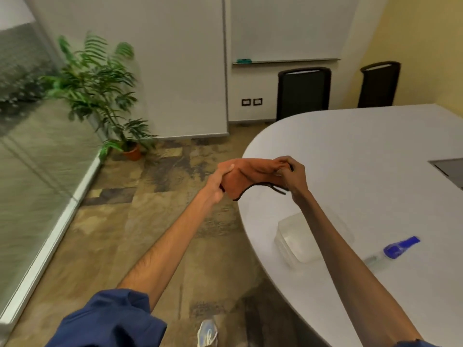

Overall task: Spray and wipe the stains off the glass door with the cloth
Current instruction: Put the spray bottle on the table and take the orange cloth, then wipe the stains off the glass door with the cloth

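An orange cloth (pixel 250 177) with a dark hem is stretched between both hands, just over the rounded edge of the white table (pixel 363 151). My left hand (pixel 220 180) grips its left end and my right hand (pixel 293 175) pinches its right end. A spray bottle (pixel 393 250) with a blue head and clear body lies on its side on the table, to the right of my right forearm. The glass door (pixel 37 171) runs along the left side, with a white bottom frame.
A clear plastic container (pixel 298 244) sits on the table, partly behind my right forearm. A potted plant (pixel 100 96) stands by the glass in the corner. Two dark chairs (pixel 303 92) stand at the table's far side. Tiled floor lies between table and glass.
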The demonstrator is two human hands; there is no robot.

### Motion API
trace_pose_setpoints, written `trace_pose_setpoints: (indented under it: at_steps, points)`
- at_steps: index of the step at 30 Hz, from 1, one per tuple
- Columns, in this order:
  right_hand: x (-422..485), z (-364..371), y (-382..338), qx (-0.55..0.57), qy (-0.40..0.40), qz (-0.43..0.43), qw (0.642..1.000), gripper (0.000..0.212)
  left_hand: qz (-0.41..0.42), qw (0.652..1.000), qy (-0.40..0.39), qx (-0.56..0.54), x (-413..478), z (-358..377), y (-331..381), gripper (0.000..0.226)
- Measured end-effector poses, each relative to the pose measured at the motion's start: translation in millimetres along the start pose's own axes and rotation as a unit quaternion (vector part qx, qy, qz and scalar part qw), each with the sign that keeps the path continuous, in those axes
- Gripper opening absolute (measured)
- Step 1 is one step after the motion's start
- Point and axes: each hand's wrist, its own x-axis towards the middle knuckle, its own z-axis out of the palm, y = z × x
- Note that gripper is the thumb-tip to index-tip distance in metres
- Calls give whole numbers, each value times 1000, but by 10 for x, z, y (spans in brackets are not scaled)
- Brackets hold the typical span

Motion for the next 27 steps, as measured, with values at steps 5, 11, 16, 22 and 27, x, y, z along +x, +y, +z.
trace_pose_setpoints:
  at_steps: [5,11,16,22,27]
  points:
    - [-136,346,-46,51,-126,104,985,31,84,991,88,48,-304,-494,62,48]
    - [-357,930,-219,-1,-345,88,935,42,167,971,103,133,-895,-1241,302,57]
    - [-801,1653,-630,-64,-424,-62,901,74,181,923,84,329,-1633,-1817,422,42]
    - [-1754,2428,-1251,-182,-549,-278,767,72,170,848,113,489,-2807,-2566,347,26]
    - [-2580,2877,-1461,-261,-557,-336,713,40,158,825,186,510,-3731,-3033,159,30]
